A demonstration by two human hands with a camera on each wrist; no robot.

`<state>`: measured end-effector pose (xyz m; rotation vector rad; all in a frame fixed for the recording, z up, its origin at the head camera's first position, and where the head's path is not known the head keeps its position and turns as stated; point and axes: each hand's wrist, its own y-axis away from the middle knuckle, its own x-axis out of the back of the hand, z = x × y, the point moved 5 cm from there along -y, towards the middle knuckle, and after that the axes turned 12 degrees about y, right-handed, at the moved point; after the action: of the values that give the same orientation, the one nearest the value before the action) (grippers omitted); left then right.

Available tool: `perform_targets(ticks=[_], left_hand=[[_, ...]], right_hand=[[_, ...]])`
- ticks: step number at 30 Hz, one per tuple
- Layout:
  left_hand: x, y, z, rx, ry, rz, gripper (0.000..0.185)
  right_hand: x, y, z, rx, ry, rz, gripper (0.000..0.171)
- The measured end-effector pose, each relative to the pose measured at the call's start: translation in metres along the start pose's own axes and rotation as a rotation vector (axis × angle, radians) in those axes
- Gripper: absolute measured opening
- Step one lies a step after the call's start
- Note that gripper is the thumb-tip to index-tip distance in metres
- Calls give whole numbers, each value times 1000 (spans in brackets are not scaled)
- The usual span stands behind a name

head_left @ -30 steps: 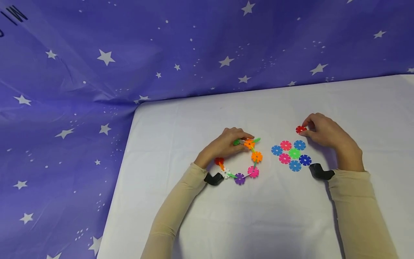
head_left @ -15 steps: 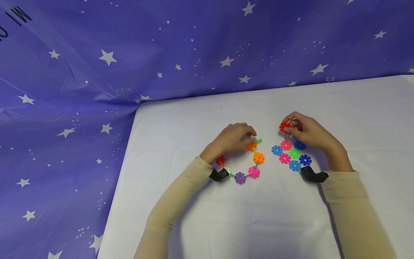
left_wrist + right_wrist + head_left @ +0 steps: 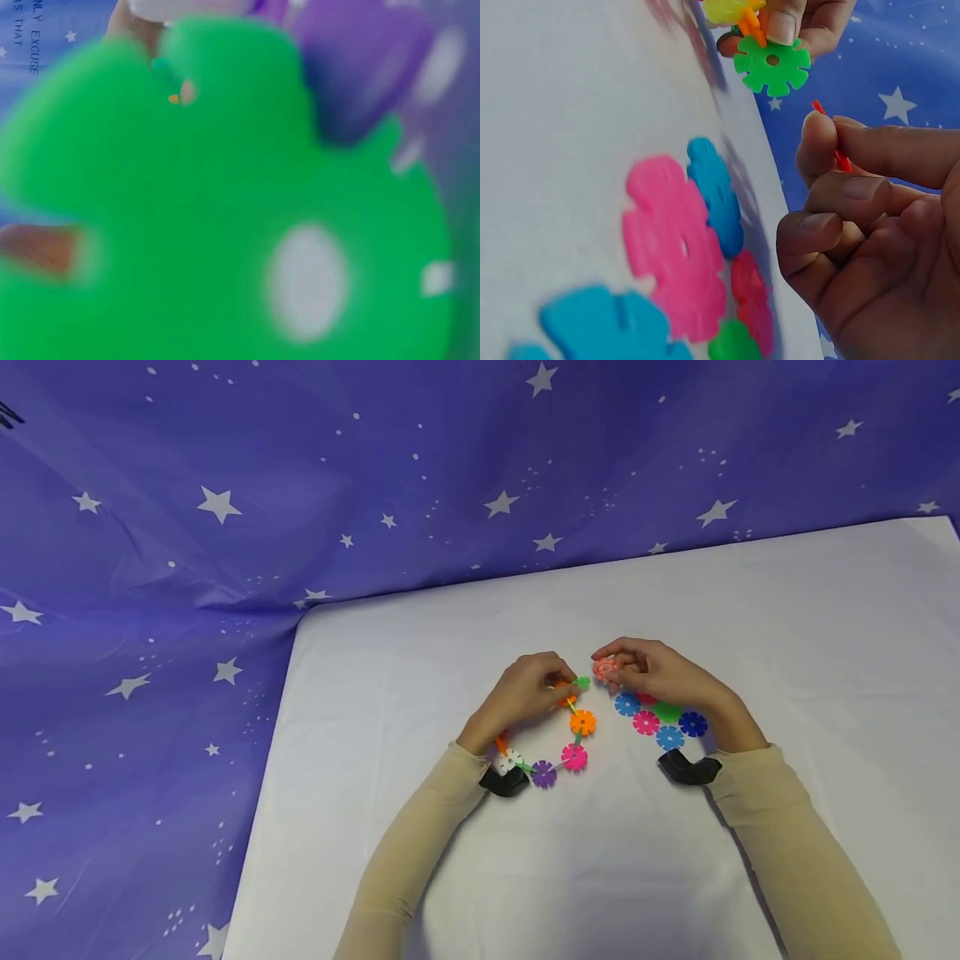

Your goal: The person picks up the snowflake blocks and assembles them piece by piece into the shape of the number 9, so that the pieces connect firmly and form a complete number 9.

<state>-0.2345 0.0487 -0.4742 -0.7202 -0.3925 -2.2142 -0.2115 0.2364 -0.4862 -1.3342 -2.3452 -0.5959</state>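
In the head view my left hand (image 3: 525, 689) pinches the far end of a curved chain of slotted plastic flower discs (image 3: 582, 722). A green disc (image 3: 772, 71) sticks out at that end, under the thumb in the right wrist view. My right hand (image 3: 663, 672) pinches a loose red slotted disc (image 3: 604, 669) between thumb and index finger; the right wrist view shows this red disc (image 3: 843, 161) edge-on, a small gap from the green one. Blurred green (image 3: 187, 195) and purple (image 3: 360, 60) discs of the chain fill much of the left wrist view.
Below my right hand lie several loose discs, among them a pink one (image 3: 646, 722), a light blue one (image 3: 669, 737) and a dark blue one (image 3: 693, 724). A white cloth (image 3: 585, 877) covers the table. A purple star-printed curtain (image 3: 420, 468) hangs behind.
My right hand has carried the red disc leftward from beyond the loose discs to near the chain's end. The left hand has shifted its hold on that end, where the green disc now points toward it.
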Motion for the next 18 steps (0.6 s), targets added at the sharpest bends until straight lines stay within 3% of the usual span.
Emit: perform_targets(ticks=[8,18], left_hand=[[-3,0,4,-91,6,-12,14],[2,2,4,-130,-56,17,13]], right_hand=[[-2,-2,-2,-29,7,-27,34],[-5,-4,-3,-18,-31,-32,33]])
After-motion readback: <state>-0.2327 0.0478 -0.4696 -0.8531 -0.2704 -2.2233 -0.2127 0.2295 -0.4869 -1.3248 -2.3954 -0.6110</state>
